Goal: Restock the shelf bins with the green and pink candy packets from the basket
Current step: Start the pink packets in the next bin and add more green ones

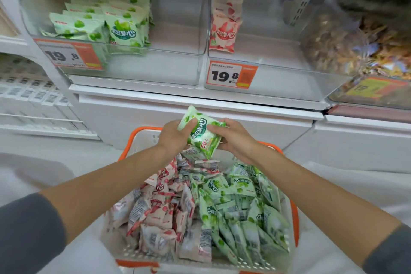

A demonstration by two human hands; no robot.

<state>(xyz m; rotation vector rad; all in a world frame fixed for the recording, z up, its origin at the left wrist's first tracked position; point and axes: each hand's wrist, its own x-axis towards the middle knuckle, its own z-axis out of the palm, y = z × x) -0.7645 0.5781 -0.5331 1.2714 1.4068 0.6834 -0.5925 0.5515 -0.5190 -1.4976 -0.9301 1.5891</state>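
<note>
Candy packet (201,133), green, hangs above the basket's (294,218) far end, gripped from both sides: left hand (172,137) curls round its 9 o'clock edge, right hand (233,138) its 3 o'clock edge. Green-stocked bin (155,69) sits at 11 o'clock.

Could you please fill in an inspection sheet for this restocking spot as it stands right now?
Surface: white shelf ledge carries clear bins side by side.
Job's things: basket holds pink basket packets on its left and green basket packets on its right; left bin is partly filled with green shelf packets; middle bin has a few pink shelf packets at its left side.
Clutter: nothing seen.
Grippers: left hand and right hand both grip the held green packet above the basket's far end, fingers curled round its edges.
Cables: nothing seen.
Surroundings: orange price tags reading 19.8 on the bin fronts; right bin of mixed wrapped sweets; white racks at left.
</note>
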